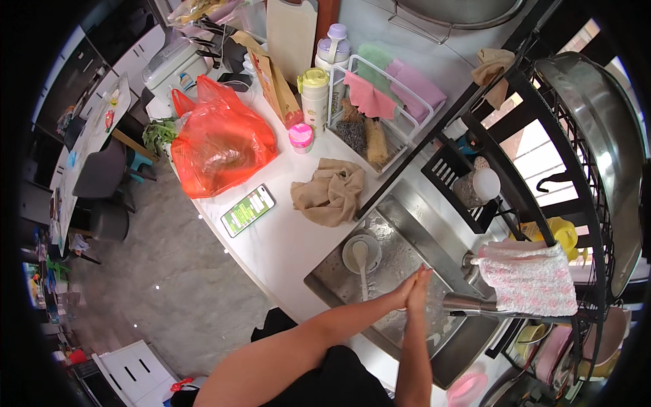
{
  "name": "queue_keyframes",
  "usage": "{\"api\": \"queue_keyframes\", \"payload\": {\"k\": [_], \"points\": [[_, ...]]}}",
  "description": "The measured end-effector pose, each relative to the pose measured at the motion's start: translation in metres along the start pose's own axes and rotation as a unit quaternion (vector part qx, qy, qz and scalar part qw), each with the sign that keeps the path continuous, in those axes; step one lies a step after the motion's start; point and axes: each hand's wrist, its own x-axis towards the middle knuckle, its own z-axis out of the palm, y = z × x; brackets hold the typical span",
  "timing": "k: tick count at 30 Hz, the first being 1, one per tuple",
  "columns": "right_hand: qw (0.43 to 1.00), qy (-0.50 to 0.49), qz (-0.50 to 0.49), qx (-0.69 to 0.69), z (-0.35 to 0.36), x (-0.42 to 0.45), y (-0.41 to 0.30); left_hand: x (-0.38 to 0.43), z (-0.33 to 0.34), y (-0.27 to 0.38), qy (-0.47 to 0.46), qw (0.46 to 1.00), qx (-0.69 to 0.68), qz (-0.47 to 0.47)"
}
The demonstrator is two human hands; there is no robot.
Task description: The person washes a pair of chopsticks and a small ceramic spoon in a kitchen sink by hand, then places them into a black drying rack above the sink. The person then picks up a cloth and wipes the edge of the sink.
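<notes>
Above the stainless-steel sink [402, 244], my left hand [406, 291] and my right hand [419, 293] are pressed together, palm to palm, with the fingers extended. Whatever lies between the palms is hidden, and no held object shows. Just right of them is the metal faucet [465, 303]. A small round bowl [376, 253] sits in the sink to the left of my hands. In it rests a light-coloured spoon [361, 264], its handle reaching over the rim towards my left forearm. The sink floor looks wet.
A crumpled brown cloth [330, 193], a smartphone [248, 210] and a red plastic bag [224, 147] lie on the white counter [285, 244]. Behind stands a wire caddy [376, 122] with cloths and scrubbers. A black rack [552, 168] overhangs the right side, with a patterned towel [529, 280] above the faucet.
</notes>
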Motion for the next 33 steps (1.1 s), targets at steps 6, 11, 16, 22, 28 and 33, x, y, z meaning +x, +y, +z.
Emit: {"api": "queue_keyframes", "payload": {"k": [6,11,16,22,28,33], "points": [[1.0,0.014,0.006,0.006,-0.017,0.015,0.012,-0.049,0.034,0.0,0.022,0.999,0.009,-0.036],[0.996,0.045,-0.06,-0.046,0.01,-0.006,0.0,-0.027,0.013,0.004,0.022,0.999,0.001,0.039],[0.849,0.18,-0.177,-0.464,0.019,0.053,0.053,-0.052,0.038,0.022,0.094,0.992,0.089,0.008],[0.999,0.017,-0.028,0.013,0.052,0.036,0.008,-0.006,-0.014,0.047,0.099,0.979,0.036,0.172],[0.982,-0.053,-0.001,-0.181,-0.04,-0.032,0.012,-0.011,0.0,0.12,0.14,0.963,0.084,0.214],[0.985,-0.077,0.022,-0.154,-0.058,-0.038,0.031,-0.013,-0.003,0.136,0.127,0.964,0.074,0.22]]}}
